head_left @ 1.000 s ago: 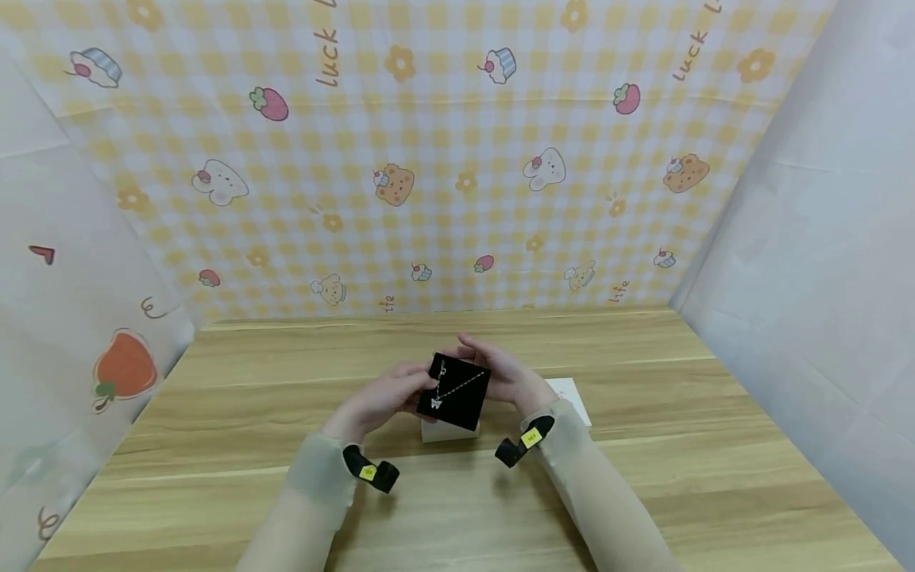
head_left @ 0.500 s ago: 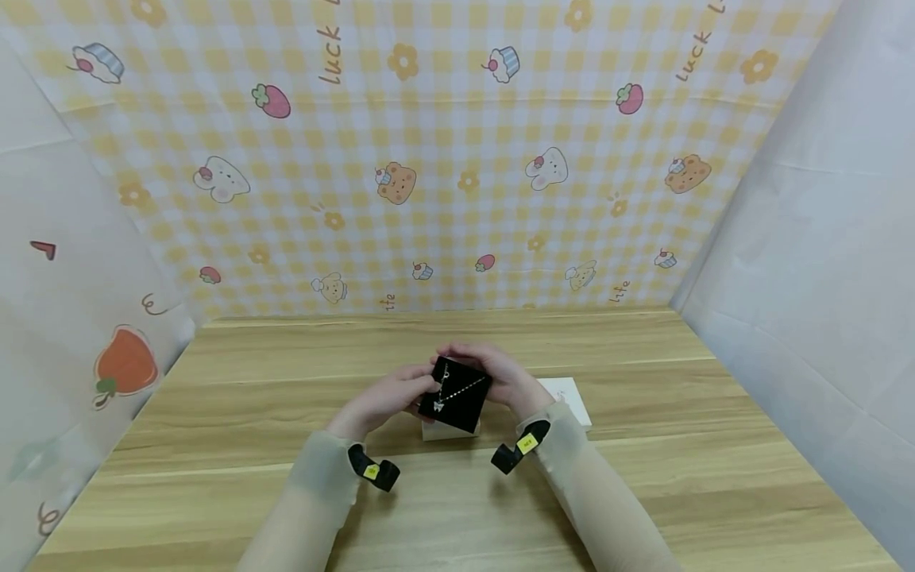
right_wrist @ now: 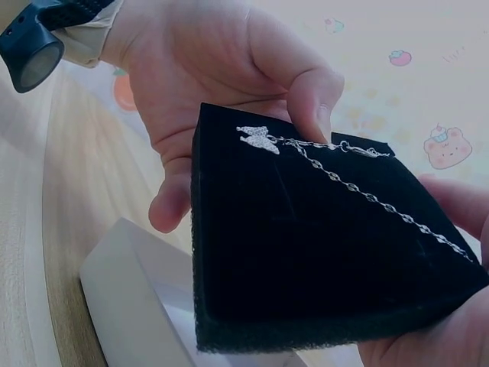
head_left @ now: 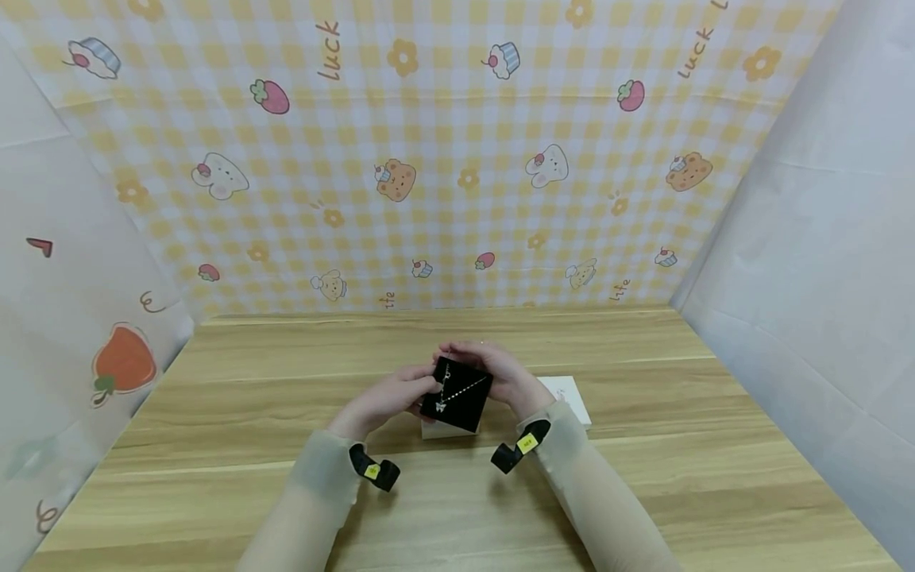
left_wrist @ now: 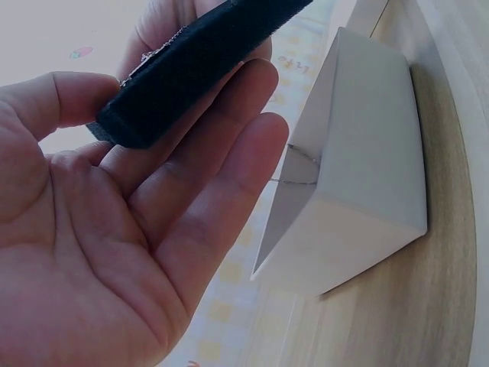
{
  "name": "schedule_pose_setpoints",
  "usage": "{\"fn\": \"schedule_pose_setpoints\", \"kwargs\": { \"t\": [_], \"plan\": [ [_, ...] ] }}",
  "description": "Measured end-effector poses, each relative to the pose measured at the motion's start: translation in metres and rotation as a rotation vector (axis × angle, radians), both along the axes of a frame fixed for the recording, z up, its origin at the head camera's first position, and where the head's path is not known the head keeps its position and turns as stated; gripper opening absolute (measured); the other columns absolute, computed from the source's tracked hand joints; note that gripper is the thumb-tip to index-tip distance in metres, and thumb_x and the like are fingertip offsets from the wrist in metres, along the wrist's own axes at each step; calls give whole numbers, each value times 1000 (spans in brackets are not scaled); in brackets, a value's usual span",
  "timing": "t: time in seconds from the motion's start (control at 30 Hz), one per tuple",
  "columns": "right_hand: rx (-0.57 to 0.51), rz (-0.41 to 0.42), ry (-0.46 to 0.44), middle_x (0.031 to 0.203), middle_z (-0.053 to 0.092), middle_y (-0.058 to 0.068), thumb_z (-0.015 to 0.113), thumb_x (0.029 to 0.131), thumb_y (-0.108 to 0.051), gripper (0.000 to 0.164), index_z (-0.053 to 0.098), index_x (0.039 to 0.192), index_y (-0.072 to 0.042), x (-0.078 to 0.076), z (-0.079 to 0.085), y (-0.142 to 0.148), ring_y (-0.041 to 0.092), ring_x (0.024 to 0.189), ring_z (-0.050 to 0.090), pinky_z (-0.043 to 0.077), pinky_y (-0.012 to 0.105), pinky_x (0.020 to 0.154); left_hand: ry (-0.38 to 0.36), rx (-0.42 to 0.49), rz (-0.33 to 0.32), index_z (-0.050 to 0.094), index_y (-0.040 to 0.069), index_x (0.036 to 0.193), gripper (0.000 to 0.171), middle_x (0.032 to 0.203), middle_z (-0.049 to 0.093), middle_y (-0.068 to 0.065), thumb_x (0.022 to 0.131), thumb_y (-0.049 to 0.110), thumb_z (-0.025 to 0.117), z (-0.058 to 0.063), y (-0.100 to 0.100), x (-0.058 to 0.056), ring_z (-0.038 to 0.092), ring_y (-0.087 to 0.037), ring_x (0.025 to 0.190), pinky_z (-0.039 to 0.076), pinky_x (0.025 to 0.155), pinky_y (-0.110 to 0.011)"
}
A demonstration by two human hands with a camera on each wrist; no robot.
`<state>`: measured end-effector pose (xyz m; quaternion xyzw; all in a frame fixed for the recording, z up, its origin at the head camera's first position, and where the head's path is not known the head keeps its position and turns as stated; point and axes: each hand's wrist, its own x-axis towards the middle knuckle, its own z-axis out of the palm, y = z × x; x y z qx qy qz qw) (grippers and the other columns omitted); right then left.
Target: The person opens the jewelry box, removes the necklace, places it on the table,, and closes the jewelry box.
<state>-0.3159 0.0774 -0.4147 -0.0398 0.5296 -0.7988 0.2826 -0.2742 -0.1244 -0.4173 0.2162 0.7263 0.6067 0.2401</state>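
A square black foam jewelry pad (head_left: 466, 407) is held tilted above an open white box (left_wrist: 374, 145). Across its face runs a silver chain necklace (right_wrist: 372, 199) with a sparkling butterfly pendant (right_wrist: 258, 140). My left hand (head_left: 379, 405) pinches the pad's left edge, thumb on the front near the chain, fingers behind. My right hand (head_left: 511, 380) grips the far right edge; some of its fingers are hidden behind the pad. In the left wrist view, thin chain strands (left_wrist: 296, 182) hang by the box's mouth.
A flat white piece (head_left: 569, 401) with faint print, maybe the box's lid, lies on the wooden table (head_left: 715, 445) beside the right forearm. A yellow checked backdrop (head_left: 457, 127) rises at the back, with pale sheets (head_left: 808, 238) at both sides.
My right hand's raised fingers have come down and in to the pad's far edge. The pad has shifted very slightly; the left hand keeps its pinch.
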Motion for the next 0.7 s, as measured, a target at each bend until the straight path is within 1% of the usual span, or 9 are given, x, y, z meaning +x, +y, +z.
{"fn": "schedule_pose_setpoints", "kwargs": {
  "t": [0.27,0.5,0.7],
  "plan": [
    [-19,-27,-2,92,74,3,53,100,-15,24,75,92,-12,-1,-1,1,17,94,68,51,30,89,11,-7,-17,49,-11,131,43,102,68,-17,97,16,47,-2,1,-1,67,-23,84,55,75,-38],
    [-30,-8,6,93,74,1,50,101,-15,27,75,93,-14,-1,0,2,17,96,68,50,30,91,0,-6,-18,50,-11,128,42,102,68,-17,97,17,46,-1,1,-1,67,-23,84,55,74,-37],
    [-40,-17,-12,94,74,1,48,102,-15,26,73,96,-13,-1,3,2,16,95,68,50,30,90,-9,7,-28,51,-11,124,39,101,68,-15,98,17,45,-2,2,-1,67,-22,85,55,75,-37]
  ]
}}
